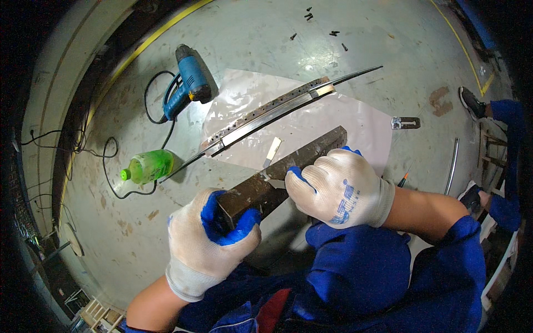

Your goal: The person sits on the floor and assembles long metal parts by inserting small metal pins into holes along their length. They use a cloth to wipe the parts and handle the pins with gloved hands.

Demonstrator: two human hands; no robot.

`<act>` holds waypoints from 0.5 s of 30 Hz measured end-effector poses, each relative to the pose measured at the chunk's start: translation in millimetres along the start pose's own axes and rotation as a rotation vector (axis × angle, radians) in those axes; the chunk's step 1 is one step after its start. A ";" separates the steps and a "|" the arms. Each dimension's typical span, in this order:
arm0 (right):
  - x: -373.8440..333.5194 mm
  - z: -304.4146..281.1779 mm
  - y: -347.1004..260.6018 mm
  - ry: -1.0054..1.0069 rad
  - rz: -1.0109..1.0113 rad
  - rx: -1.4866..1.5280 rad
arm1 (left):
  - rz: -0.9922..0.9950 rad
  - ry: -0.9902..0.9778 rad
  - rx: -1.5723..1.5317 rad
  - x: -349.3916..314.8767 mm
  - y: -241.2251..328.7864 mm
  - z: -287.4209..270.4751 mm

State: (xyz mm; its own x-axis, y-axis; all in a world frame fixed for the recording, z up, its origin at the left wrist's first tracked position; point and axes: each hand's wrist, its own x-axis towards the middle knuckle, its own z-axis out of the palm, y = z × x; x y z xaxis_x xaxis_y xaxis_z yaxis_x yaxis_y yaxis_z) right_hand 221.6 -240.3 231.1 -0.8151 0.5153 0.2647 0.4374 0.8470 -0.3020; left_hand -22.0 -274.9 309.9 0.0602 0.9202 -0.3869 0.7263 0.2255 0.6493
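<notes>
As your left hand (214,244) clasps the near end of a dark metal bar (277,172), apparently to steady it above the plastic sheet's (244,89) lower edge, your right hand (341,188) curls against it, fingertips hidden. Beyond the sheet's left edge, a green bottle (149,166) and heat gun (194,83) crowd a long strip's (266,121) tip.

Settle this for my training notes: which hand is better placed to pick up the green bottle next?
Probably the left hand: it is nearer the green bottle, which lies to the left. The right hand is farther away. Both grip the dark metal bar, so either must release first.
</notes>
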 end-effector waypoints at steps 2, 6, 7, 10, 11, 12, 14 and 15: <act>12.1 -2.0 -4.9 -0.079 0.069 -0.089 | 0.044 0.020 -0.007 -1.2 0.7 3.7; 19.7 -9.4 -7.0 -0.098 0.169 0.038 | 0.122 0.032 0.044 -6.2 -4.2 2.9; 10.5 -11.3 -6.4 0.023 0.182 0.072 | 0.075 0.000 0.050 -4.6 -3.9 -0.7; -3.9 -20.8 -4.0 -0.012 0.154 0.032 | 0.036 0.052 -0.004 8.7 -2.0 2.3; 1.8 -25.1 -6.2 -0.048 0.144 0.040 | -0.011 0.053 0.035 4.0 -1.1 -5.0; 3.0 -23.5 -5.0 -0.056 0.132 0.058 | -0.049 0.037 0.053 4.4 -3.7 -5.5; 4.2 -19.5 -3.7 -0.070 0.107 0.094 | -0.037 0.032 0.042 6.1 -3.7 -5.5; 3.7 -17.1 -3.4 -0.078 0.108 0.070 | -0.030 0.029 0.032 7.1 -3.5 -4.5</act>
State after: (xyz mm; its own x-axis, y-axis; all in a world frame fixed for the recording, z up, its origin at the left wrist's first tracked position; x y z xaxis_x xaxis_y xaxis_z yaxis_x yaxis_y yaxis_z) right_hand 223.6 -239.1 248.7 -0.7930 0.5890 0.1560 0.4989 0.7747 -0.3886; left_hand -27.2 -267.7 307.8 0.0185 0.9219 -0.3870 0.7491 0.2436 0.6160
